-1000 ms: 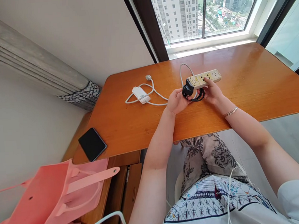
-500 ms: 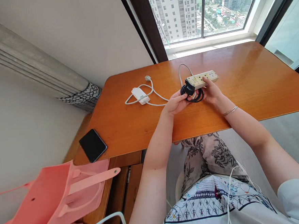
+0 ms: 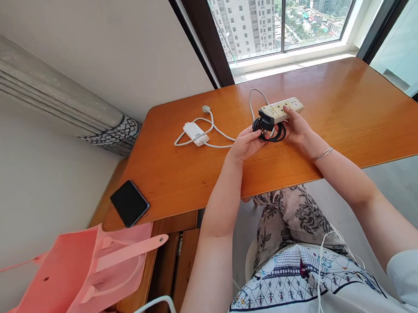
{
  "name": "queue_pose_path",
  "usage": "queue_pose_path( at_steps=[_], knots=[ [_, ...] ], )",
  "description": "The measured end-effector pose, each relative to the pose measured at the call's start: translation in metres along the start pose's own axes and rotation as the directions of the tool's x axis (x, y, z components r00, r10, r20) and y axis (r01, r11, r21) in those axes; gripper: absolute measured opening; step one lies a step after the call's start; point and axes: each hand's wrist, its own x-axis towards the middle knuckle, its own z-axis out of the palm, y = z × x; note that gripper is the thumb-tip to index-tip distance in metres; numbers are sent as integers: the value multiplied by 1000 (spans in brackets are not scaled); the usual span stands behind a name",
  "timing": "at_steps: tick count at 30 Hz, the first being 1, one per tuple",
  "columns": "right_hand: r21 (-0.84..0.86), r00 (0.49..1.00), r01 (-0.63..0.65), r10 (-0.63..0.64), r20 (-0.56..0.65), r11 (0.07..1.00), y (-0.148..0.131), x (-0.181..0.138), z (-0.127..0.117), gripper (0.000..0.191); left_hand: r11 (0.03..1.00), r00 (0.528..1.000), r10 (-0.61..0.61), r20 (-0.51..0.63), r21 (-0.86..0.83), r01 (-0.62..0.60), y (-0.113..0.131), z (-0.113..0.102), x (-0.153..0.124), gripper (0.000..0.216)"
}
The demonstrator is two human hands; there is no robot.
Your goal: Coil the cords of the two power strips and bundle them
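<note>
Power strip (image 3: 283, 109) and black cable coil (image 3: 281, 134) held over table (image 3: 344, 97), inward of its near edge
Right hand (image 3: 297, 127) grips strip, thumb on top; left hand (image 3: 246, 143) pinches coil; best keep strip steady, loops snug

From where I stand, bright daylight enters through the window (image 3: 323, 29), its panes split by a dark upright bar (image 3: 284, 17) and framing pale high-rises (image 3: 237, 16) (greenery (image 3: 295, 24) and low roofs (image 3: 315, 14) lie far below). The glossy brown wooden desk (image 3: 182, 177) reaches up to the white sill (image 3: 267, 73) and carries a soft sheen near it. Off to the left, a grey curtain (image 3: 46, 87) is gathered by a patterned band (image 3: 121, 130) beside the plain pale wall (image 3: 122, 48); light grey floor (image 3: 407, 181) shows at the right.
</note>
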Motion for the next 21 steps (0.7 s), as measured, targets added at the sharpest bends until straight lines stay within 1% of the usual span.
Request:
queue_pose_path(
  at_steps=[4, 7, 9, 11, 14, 16, 21],
  knots=[
    [-8, 998, 54, -55, -37, 998, 2, 1, 2, 46, 996, 997, 43, -67, 85, -37, -6, 2, 3, 15],
    [-13, 986, 155, -155, -64, 988, 4, 0, 5, 49, 986, 988, 77, -135, 154, -56, -12, 1, 9, 18],
    [-19, 974, 212, -213, -74, 977, 5, -2, 6, 49, 985, 983, 78, -167, 166, -50, -14, -1, 14, 19],
    [-24, 967, 239, -241, -83, 971, 7, -3, 8, 47, 990, 982, 56, -181, 139, -31, -14, -3, 16, 18],
    [-32, 967, 235, -237, -91, 972, 8, -4, 8, 46, 998, 988, 5, -152, 55, 3, -9, -8, 16, 17],
    [-37, 970, 224, -227, -88, 974, 8, -3, 8, 48, 1000, 994, -20, -111, 17, 22, -7, -10, 14, 23],
    [-20, 976, 207, -207, -68, 978, 7, 0, 5, 54, 999, 997, -54, -48, -6, 53, -5, -12, 11, 40]
  ],
)
